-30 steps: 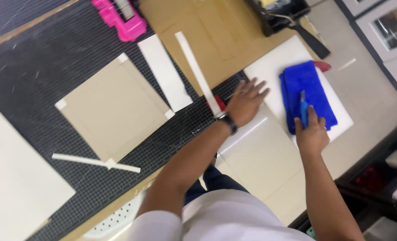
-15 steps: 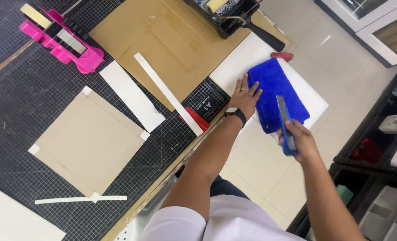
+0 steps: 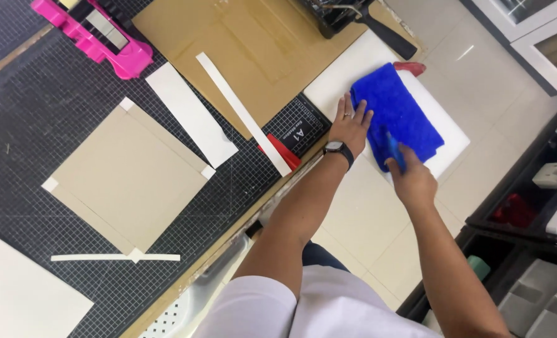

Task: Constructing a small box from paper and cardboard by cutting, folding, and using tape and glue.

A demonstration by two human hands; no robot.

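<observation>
A blue cloth-like sheet (image 3: pixel 396 114) lies on a white board (image 3: pixel 344 75) at the table's right end. My left hand (image 3: pixel 350 125), with a ring and a black wristwatch, rests flat on the board with its fingers on the blue sheet's left edge. My right hand (image 3: pixel 411 177) is closed around a blue tool (image 3: pixel 395 152) whose tip presses on the sheet's lower edge. A red object (image 3: pixel 410 66) peeks out past the sheet's far corner.
A black grid cutting mat (image 3: pixel 34 119) holds a tan cardboard square (image 3: pixel 128 175), white paper strips (image 3: pixel 240 111), a white rectangle (image 3: pixel 191 112) and a pink tape dispenser (image 3: pixel 97 34). A brown board (image 3: pixel 253 37) lies beyond. Shelving with boxes (image 3: pixel 541 206) stands at right.
The view has swung, shifting the table leftward in frame. My right hand with the blue tool has come back onto the sheet's lower edge. My left hand stays on the sheet's left edge.
</observation>
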